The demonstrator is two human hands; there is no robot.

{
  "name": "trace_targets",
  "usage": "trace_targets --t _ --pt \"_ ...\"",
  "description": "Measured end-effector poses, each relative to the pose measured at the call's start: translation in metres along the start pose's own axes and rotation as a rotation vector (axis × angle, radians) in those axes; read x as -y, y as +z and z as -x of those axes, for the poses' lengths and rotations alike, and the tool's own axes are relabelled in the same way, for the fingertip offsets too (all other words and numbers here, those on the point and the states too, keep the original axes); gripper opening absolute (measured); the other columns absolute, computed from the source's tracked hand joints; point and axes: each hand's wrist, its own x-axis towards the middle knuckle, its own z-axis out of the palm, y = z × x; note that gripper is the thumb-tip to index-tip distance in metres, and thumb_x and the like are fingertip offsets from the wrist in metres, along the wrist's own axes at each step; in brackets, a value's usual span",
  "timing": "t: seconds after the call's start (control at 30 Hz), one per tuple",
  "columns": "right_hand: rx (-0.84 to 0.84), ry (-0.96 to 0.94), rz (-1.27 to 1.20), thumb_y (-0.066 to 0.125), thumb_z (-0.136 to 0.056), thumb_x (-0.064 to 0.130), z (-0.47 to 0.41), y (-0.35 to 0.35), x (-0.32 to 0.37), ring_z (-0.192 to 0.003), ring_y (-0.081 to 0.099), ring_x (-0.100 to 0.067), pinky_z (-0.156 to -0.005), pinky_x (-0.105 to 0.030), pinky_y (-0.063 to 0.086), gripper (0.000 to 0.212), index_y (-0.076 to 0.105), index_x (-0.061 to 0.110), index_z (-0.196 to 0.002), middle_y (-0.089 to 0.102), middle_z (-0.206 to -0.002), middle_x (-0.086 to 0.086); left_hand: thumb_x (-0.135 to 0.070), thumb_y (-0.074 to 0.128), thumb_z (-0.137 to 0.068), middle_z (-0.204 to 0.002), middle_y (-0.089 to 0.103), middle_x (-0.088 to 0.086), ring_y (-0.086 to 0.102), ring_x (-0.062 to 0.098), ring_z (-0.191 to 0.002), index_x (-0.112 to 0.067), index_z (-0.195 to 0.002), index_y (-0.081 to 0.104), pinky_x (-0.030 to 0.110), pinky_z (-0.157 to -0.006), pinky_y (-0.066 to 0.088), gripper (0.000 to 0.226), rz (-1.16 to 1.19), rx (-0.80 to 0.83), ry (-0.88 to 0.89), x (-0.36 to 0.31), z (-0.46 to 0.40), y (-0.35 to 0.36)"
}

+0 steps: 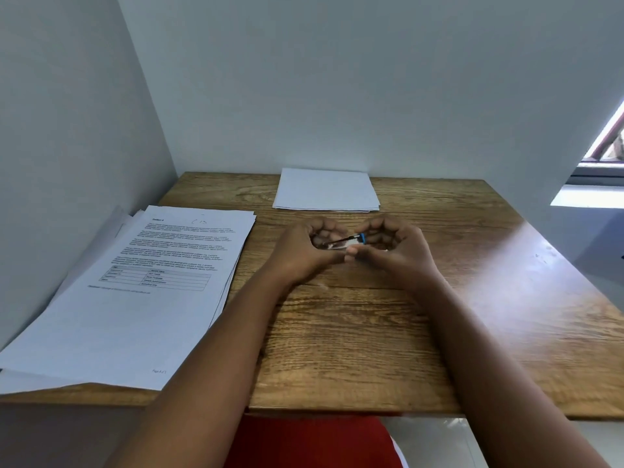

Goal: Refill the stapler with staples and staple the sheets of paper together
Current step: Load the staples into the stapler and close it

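A: Two hands meet over the middle of the wooden table [354,332], both curled inward with the thumbs nearly touching at the near side.

B: And what sits between them?

A: A small stapler [344,242]. It shows only in part: a thin dark rod running slantwise, a pale body beneath it, and a blue band at the right end. It looks opened up, though the fingers hide most of it.

B: How does each hand hold it?

A: The left hand [305,253] cups the left end, fingers bent over the top and thumb underneath. The right hand [396,253] grips the blue end, fingers folded round it and thumb pressed in from the near side. Both are closed on the stapler, held just above or on the tabletop; I cannot tell which.

B: Any staples to be seen?

A: None that I can make out; the spot is too small and blurred.

B: Where is the paper?

A: A fanned stack of printed sheets [135,292] lies at the left, beside the left forearm, its top page carrying text and a small chart. A second, neater stack of blank sheets [326,190] rests at the far edge against the wall [337,79], just beyond the hands.

B: Anything else?

A: A red garment [314,440] below the near edge, and a window [604,157] at the far right.
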Motion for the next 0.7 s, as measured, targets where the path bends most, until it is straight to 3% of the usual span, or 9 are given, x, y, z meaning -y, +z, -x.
trace_targets --t 0.13,0.23,0.3,0.37,0.43,0.5,0.6,0.7 --pt "-0.021 -0.017 0.142 0.074 -0.079 0.046 -0.001 -0.001 -0.003 -0.077 0.069 -0.019 -0.067 -0.027 0.053 0.029 0.071 0.020 -0.091 0.073 -0.083 -0.001 -0.033 0.093 -0.062 -0.094 0.073 -0.025 0.065 -0.010 -0.088 -0.045 -0.094 0.073 0.009 -0.070 0.051 0.039 -0.263 0.110 0.076 -0.002 0.003 0.002" --pt "-0.211 0.011 0.357 0.061 -0.095 0.034 -0.004 -0.002 -0.009 -0.073 0.065 -0.010 -0.061 -0.027 0.046 0.013 0.066 0.024 -0.088 0.071 -0.079 0.006 -0.029 0.093 -0.064 -0.097 0.069 -0.023 0.063 -0.008 -0.093 -0.035 -0.100 0.076 0.007 -0.074 0.046 0.041 -0.352 0.161 0.117 -0.001 0.001 0.003" --pt "-0.283 0.068 0.377 0.063 -0.094 0.022 -0.005 -0.005 -0.010 -0.071 0.059 -0.002 -0.065 -0.025 0.044 0.007 0.067 0.025 -0.090 0.068 -0.082 0.010 -0.030 0.093 -0.065 -0.100 0.067 -0.024 0.062 -0.009 -0.095 -0.032 -0.103 0.076 0.005 -0.072 0.044 0.042 -0.373 0.202 0.106 0.000 0.002 0.003" --pt "-0.242 0.148 0.394 0.068 -0.085 0.014 -0.004 -0.009 -0.011 -0.083 0.060 -0.008 -0.078 -0.035 0.050 0.013 0.069 0.024 -0.093 0.067 -0.093 0.007 -0.030 0.093 -0.064 -0.100 0.069 -0.022 0.062 -0.012 -0.093 -0.029 -0.105 0.076 0.003 -0.071 0.045 0.044 -0.352 0.244 0.094 0.001 0.002 0.003" --pt "-0.127 0.187 0.499 0.070 -0.079 0.015 -0.004 -0.010 -0.010 -0.097 0.058 -0.012 -0.095 -0.046 0.046 0.022 0.070 0.028 -0.096 0.062 -0.106 0.006 -0.034 0.093 -0.063 -0.099 0.072 -0.018 0.064 -0.008 -0.092 -0.033 -0.106 0.075 0.006 -0.071 0.048 0.047 -0.338 0.258 0.081 0.002 0.002 0.003" --pt "-0.014 0.171 0.603 0.068 -0.079 0.019 -0.002 -0.008 -0.008 -0.105 0.051 -0.009 -0.102 -0.048 0.039 0.025 0.069 0.031 -0.101 0.058 -0.110 0.009 -0.038 0.093 -0.063 -0.098 0.074 -0.015 0.067 0.001 -0.090 -0.036 -0.108 0.073 0.017 -0.077 0.054 0.050 -0.313 0.244 0.062 0.003 0.002 0.004" --pt "0.029 0.098 0.662 0.066 -0.080 0.020 0.000 -0.005 -0.006 -0.106 0.049 -0.009 -0.102 -0.046 0.036 0.024 0.066 0.029 -0.103 0.056 -0.107 0.011 -0.038 0.093 -0.063 -0.097 0.074 -0.012 0.068 0.009 -0.091 -0.032 -0.111 0.073 0.023 -0.080 0.056 0.053 -0.276 0.227 0.050 0.004 0.001 0.005" --pt "-0.015 0.073 0.642 0.067 -0.077 0.014 0.001 -0.007 -0.004 -0.101 0.056 -0.015 -0.092 -0.042 0.045 0.021 0.067 0.023 -0.096 0.062 -0.102 0.007 -0.042 0.091 -0.064 -0.096 0.074 -0.013 0.068 0.004 -0.087 -0.032 -0.111 0.073 0.015 -0.074 0.054 0.051 -0.281 0.226 0.043 0.004 0.001 0.005"
